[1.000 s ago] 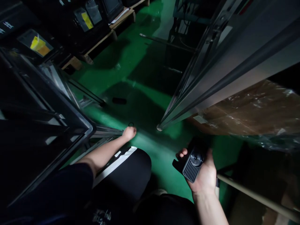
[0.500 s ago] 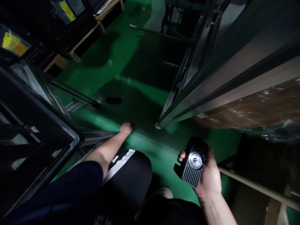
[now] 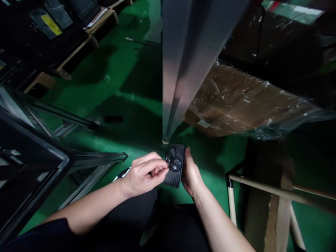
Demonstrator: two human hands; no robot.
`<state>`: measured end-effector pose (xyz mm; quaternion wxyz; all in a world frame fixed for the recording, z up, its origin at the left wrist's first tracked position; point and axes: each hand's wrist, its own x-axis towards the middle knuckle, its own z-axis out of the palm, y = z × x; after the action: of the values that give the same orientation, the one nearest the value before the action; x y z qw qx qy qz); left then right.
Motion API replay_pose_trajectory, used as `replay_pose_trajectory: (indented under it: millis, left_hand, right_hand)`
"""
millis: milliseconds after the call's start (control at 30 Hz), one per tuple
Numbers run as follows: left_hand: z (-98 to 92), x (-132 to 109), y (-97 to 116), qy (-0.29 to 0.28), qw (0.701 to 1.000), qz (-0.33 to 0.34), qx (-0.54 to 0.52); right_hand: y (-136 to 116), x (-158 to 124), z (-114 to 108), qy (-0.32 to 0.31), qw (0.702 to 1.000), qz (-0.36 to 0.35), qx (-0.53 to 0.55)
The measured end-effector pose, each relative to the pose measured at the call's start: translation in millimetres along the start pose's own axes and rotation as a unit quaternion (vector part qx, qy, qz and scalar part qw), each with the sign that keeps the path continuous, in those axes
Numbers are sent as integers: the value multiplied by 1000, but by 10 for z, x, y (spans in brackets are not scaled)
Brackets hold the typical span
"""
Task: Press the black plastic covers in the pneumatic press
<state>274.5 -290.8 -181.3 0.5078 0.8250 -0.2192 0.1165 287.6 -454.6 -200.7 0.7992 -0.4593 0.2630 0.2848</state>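
A black ribbed device (image 3: 174, 175) with a round disc (image 3: 175, 163) on its face is held over my lap. My right hand (image 3: 192, 173) is wrapped round its right side. At its left edge my left hand (image 3: 147, 173) pinches a small dark ring-shaped piece (image 3: 170, 152), which stands out from the disc. Whether that piece is joined to the device I cannot tell.
A metal post (image 3: 178, 77) rises just beyond the device. Cardboard in clear wrap (image 3: 231, 101) stands at the right, above a beige tube frame (image 3: 270, 189). A dark metal-edged case (image 3: 31, 157) is at the left. A black object (image 3: 113, 119) lies on the green floor.
My left hand has come up from low on the left to the device and now pinches the dark piece. My right hand and the device have moved left, and the view has shifted right.
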Motion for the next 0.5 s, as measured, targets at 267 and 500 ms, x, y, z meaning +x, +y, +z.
replay_pose_trajectory:
  millis: [267,500]
  left_hand:
    - [61,-8,69,-59,872,-235,-426]
    - [91,18,7,-58,810,-293,-505]
  right_hand:
    - [-31,-64,-42,5,997,-42,-57]
    - [-29,-55,-75,-4,996,-49,-72]
